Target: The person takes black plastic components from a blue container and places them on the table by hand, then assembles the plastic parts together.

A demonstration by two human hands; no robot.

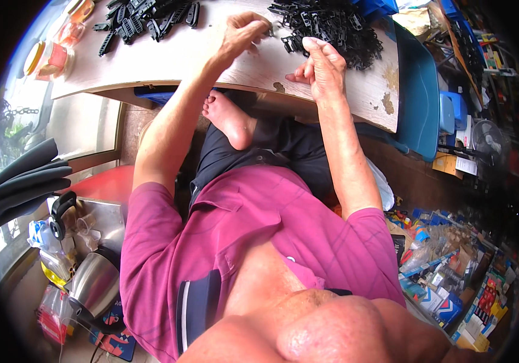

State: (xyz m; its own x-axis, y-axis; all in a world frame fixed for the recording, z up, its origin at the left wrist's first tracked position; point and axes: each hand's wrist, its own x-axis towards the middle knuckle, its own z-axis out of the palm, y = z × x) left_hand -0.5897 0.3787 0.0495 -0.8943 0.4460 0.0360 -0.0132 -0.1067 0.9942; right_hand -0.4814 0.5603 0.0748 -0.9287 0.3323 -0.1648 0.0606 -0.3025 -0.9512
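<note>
My left hand (242, 34) rests on the worn white table (169, 60), fingers curled around a small black plastic part at the edge of a big heap of black plastic parts (332, 27). My right hand (323, 60) hovers just right of it, fingers bent, close to the same heap; whether it holds a piece I cannot tell. A second group of black parts (144, 18) lies at the table's far left.
Round tape rolls (54, 57) sit at the table's left end. A blue chair (420, 97) stands to the right. A steel kettle (93, 281) is at lower left, boxes and packets (453, 284) at lower right. My bare foot (229, 118) is tucked under the table.
</note>
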